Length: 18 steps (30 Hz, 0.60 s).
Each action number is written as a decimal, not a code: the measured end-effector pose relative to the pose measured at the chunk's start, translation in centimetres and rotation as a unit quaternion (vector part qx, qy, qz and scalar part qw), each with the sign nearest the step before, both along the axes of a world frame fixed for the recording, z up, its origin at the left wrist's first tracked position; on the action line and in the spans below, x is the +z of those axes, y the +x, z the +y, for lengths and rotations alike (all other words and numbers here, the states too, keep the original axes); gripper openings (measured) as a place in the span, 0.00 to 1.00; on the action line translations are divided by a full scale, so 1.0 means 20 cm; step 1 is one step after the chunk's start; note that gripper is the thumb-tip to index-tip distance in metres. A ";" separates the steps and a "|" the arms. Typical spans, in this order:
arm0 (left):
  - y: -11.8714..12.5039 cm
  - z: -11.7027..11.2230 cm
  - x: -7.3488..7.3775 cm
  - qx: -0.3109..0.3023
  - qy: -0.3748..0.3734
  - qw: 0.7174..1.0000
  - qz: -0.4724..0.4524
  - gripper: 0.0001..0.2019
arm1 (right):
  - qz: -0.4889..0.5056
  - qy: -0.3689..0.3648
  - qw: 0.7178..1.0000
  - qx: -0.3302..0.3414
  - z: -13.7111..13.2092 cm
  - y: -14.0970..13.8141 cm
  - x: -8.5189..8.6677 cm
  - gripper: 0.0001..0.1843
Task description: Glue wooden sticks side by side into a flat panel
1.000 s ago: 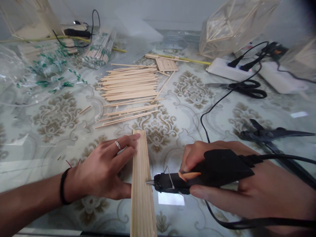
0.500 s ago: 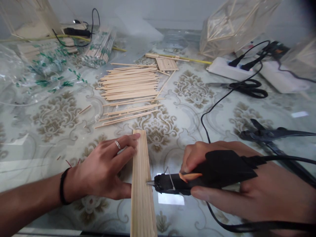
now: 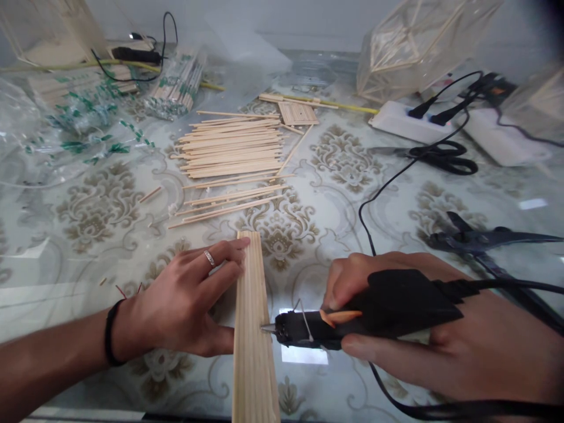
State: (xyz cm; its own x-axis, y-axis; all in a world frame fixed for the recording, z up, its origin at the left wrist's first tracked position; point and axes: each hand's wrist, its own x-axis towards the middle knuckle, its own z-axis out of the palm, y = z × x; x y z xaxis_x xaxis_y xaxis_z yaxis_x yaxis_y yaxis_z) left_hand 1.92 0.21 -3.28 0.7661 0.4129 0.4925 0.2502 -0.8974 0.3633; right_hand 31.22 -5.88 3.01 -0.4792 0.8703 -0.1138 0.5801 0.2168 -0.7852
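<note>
A long, narrow strip of wooden sticks laid side by side runs from the bottom edge towards the middle of the table. My left hand, with a ring and a black wristband, steadies it from the left. The fingertips rest on the strip's far end and the thumb presses its left side. My right hand is wrapped around a black hot glue gun with an orange piece on it. The metal nozzle touches or almost touches the strip's right edge; a thin pale thread clings near the nozzle.
Loose wooden sticks lie beyond the strip. Plastic packaging and bundled sticks are at back left. To the right are scissors, pliers, a white power strip with black cords and a wrapped stick frame.
Almost nothing differs. Both hands, the strip and the glue gun keep nearly the same places; the view has shifted very slightly.
</note>
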 end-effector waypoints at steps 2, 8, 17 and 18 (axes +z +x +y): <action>0.00 0.00 0.00 0.000 -0.001 1.000 -0.002 0.31 | -0.007 0.010 1.000 0.003 0.00 0.00 0.00 0.07; 0.00 0.00 0.00 -0.002 -0.004 1.000 -0.002 0.26 | -0.005 0.019 1.000 0.009 0.00 0.00 -0.01 0.06; -0.01 0.00 0.00 -0.005 -0.005 1.000 0.000 0.31 | 0.006 0.035 0.999 0.012 -0.01 0.00 -0.01 0.06; -0.01 0.00 0.00 -0.006 -0.006 1.000 0.001 0.32 | 0.002 0.033 0.999 0.013 -0.01 0.00 -0.01 0.06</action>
State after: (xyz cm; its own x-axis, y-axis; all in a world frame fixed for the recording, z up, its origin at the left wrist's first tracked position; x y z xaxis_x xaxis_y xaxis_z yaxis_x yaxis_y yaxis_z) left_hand 1.73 0.19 -3.27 0.7712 0.4101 0.4869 0.2406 -0.8959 0.3735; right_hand 31.24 -6.04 2.89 -0.5013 0.8636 -0.0538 0.5701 0.2829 -0.7713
